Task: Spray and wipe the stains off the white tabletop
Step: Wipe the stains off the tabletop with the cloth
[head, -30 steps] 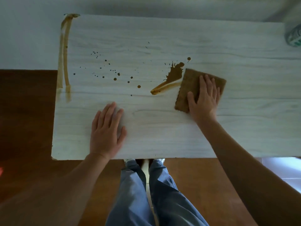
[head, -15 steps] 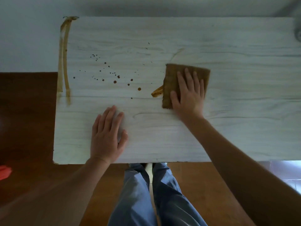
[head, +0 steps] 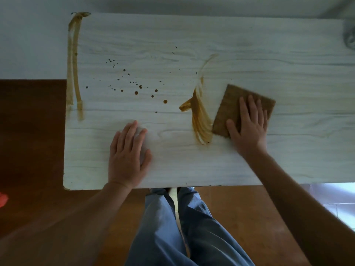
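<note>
Brown cloth [head: 235, 104], square, flat on white wood-grain counter [head: 249, 54], pinned under R hand [head: 247, 123]. R grip: palm down, fingers spread over cloth's near half, thumb off its near-left edge onto counter; pressing flat, not curled round anything. Cloth sits tilted, far corner pointing away from grip.

Just left of R grip, touching cloth's near-left corner: wide brown smear [head: 200, 120], streaky, w/ a thin pale arc [head: 206, 63] trailing off further away from grip. Small darker blob [head: 185, 106] at smear's left side.

Between the two grips, on far side: scatter of small brown droplets [head: 136, 92], largest ones nearest the smear, fine specks further left and beyond.

L hand [head: 127, 152] flat on counter, palm down, fingers together and extended, nothing under or in it; wrist at counter's near edge. L grip well apart from cloth and from smear.

Far left of L grip, along counter's left edge: two long parallel brown streaks [head: 74, 66], running from far-left corner toward near side, ending level w/ droplets.

Far right of R grip, at frame edge: blurred grey object [head: 349, 36], can't tell what.

Below counter: blue trousers [head: 172, 227], brown floor [head: 38, 208], red scrap [head: 2, 199] at left frame edge.
</note>
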Motion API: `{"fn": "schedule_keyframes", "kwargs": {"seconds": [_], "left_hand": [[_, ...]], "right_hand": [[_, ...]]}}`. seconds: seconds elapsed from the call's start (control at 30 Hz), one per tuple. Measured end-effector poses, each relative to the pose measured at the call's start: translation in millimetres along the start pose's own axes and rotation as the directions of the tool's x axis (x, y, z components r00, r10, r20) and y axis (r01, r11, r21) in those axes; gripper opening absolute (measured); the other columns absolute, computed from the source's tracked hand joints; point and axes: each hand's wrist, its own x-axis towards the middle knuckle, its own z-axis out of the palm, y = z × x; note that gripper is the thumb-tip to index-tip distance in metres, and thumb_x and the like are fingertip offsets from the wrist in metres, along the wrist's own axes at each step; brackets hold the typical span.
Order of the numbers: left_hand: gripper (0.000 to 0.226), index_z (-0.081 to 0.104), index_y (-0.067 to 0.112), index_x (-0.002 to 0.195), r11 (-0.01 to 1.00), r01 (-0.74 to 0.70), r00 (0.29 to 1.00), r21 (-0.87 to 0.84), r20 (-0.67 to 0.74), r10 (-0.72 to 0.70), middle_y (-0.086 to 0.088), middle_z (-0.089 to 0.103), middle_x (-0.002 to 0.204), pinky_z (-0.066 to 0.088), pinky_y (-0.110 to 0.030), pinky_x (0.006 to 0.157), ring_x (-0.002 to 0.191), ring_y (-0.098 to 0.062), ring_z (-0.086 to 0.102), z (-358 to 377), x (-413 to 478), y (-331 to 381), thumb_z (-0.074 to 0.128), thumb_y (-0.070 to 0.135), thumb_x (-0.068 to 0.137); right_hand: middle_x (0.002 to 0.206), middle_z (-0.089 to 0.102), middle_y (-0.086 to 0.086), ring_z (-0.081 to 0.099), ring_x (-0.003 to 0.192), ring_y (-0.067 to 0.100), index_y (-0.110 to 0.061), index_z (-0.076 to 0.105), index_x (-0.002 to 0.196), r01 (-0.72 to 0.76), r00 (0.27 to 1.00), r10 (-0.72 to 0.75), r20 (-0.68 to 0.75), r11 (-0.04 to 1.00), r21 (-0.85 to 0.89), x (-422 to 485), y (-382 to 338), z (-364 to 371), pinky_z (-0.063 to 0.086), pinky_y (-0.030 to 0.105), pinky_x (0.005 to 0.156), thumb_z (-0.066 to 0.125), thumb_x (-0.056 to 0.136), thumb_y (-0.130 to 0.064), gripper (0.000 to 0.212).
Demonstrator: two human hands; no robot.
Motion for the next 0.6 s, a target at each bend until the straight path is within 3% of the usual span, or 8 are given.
{"fn": "schedule_keyframes", "kwargs": {"seconds": [0.17, 0.3, 0.43, 0.6], "left_hand": [[0.060, 0.046, 0.010, 0.151, 1.000, -0.016, 1.000, 0.009, -0.025, 0.017, -0.016, 0.035, 0.165, 0.016, -0.049, 0.129, 0.155, -0.033, 0.028, 2, -1, -1, 0.044, 0.037, 0.097], [0.060, 0.045, 0.011, 0.151, 1.000, -0.011, 1.000, 0.020, -0.012, 0.011, -0.016, 0.033, 0.166, 0.016, -0.050, 0.129, 0.156, -0.033, 0.026, 1, -1, 0, 0.044, 0.037, 0.097], [0.060, 0.046, 0.010, 0.151, 0.999, -0.021, 0.999, 0.026, -0.024, 0.021, -0.016, 0.034, 0.165, 0.020, -0.052, 0.128, 0.156, -0.034, 0.028, 3, 0, 0, 0.044, 0.037, 0.097], [0.059, 0.049, 0.009, 0.150, 0.999, -0.027, 0.998, 0.037, -0.059, 0.029, -0.018, 0.040, 0.162, 0.024, -0.054, 0.125, 0.154, -0.034, 0.032, 4, -1, 0, 0.047, 0.034, 0.096]], "right_hand": [[0.170, 0.009, 0.005, 0.002, 0.157, 0.028, -0.021, 0.016, 0.162, -0.012, 0.999, 0.011, -0.043, 1.000, -0.019, 109, -38, -10, 0.000, 0.047, 0.126, 0.033, 0.098, -0.052, 0.073], [0.170, 0.009, 0.005, 0.001, 0.157, 0.030, -0.021, 0.016, 0.162, 0.011, 0.999, -0.011, -0.048, 1.000, -0.005, 139, -91, -6, -0.002, 0.048, 0.126, 0.033, 0.099, -0.050, 0.072], [0.170, 0.011, 0.004, 0.003, 0.157, 0.029, -0.022, 0.020, 0.161, 0.237, 0.971, -0.236, 0.030, 0.971, -0.016, 115, -145, 9, -0.003, 0.047, 0.127, 0.039, 0.098, -0.047, 0.071], [0.170, 0.012, 0.003, 0.002, 0.157, 0.028, -0.023, 0.022, 0.161, 0.556, 0.821, -0.546, 0.167, 0.831, -0.019, 60, -200, 36, -0.004, 0.048, 0.126, 0.043, 0.097, -0.044, 0.071]]}}
